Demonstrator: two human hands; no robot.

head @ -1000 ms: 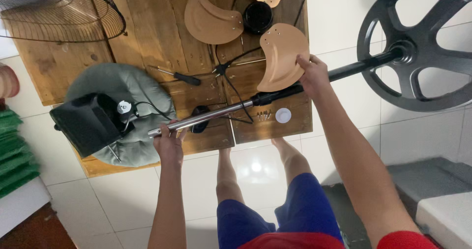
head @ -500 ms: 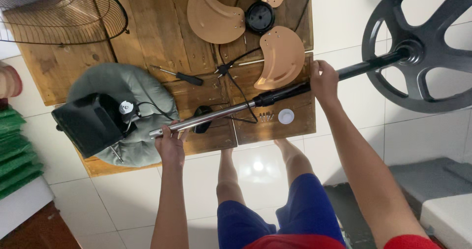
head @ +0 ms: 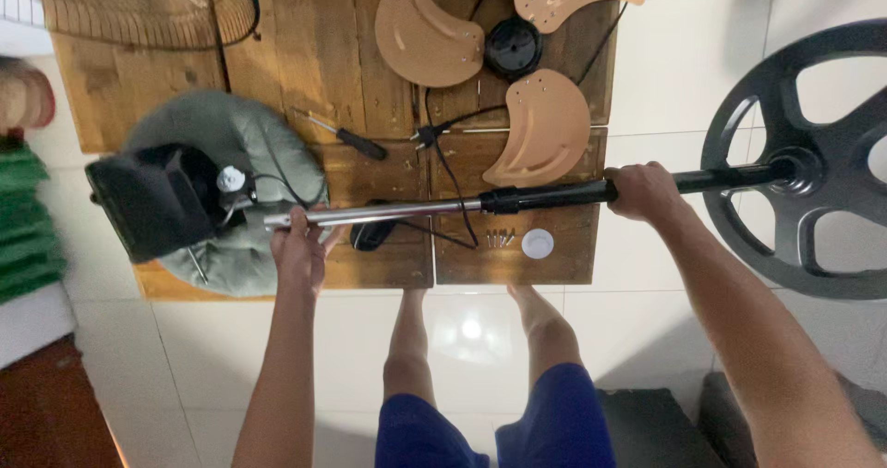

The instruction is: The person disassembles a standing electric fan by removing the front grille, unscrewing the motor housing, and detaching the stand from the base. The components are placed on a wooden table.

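I hold a fan stand pole level over a wooden board [head: 305,52]. My left hand [head: 297,246] grips the pole's thin silver inner tube [head: 388,212] near its free end. My right hand [head: 643,191] is closed around the black outer tube [head: 554,194], close to where it joins the round black spoked base [head: 813,168] at the right. Just left of the tube's end sits a black fan motor housing [head: 148,200] resting on a grey-green cushion [head: 249,145].
On the board lie a tan three-bladed fan blade [head: 545,131], a black-handled screwdriver [head: 356,140], a black power cord with plug [head: 439,154], several small screws [head: 499,238] and a white round cap [head: 537,243]. A wire fan grille [head: 139,6] lies top left. My bare legs [head: 407,339] stand on white tiles.
The pole has swung from tilted to nearly level. My right hand has slid along it toward the base, and the base has shifted right and down in view.
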